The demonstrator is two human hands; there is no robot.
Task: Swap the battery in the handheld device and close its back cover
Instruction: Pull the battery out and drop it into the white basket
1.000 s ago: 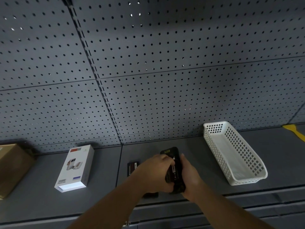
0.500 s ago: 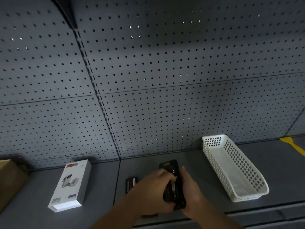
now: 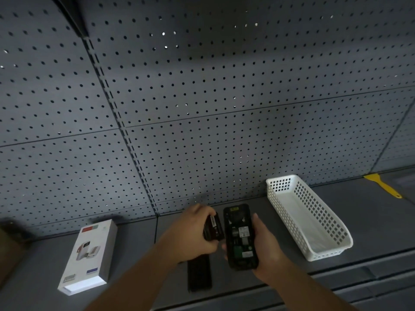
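Observation:
My right hand (image 3: 266,245) holds the black handheld device (image 3: 240,237) from its right side, back up, with the battery bay open and circuit parts and a white label showing. My left hand (image 3: 190,234) grips a black battery (image 3: 214,227) just left of the device, apart from the bay. The black back cover (image 3: 199,274) lies flat on the grey shelf (image 3: 139,254) below my left hand, partly hidden by my wrist. The other battery seen earlier on the shelf is hidden behind my left hand.
A white power-bank box (image 3: 88,257) lies at the left. A white perforated basket (image 3: 307,216) stands at the right, with a yellow scraper (image 3: 382,185) beyond it. A grey pegboard wall (image 3: 202,108) rises behind the shelf. A brown cardboard box (image 3: 6,261) sits at the far left edge.
My left hand has pulled the battery out of the device and moved it left. The open bay now shows. The view has tilted up a little.

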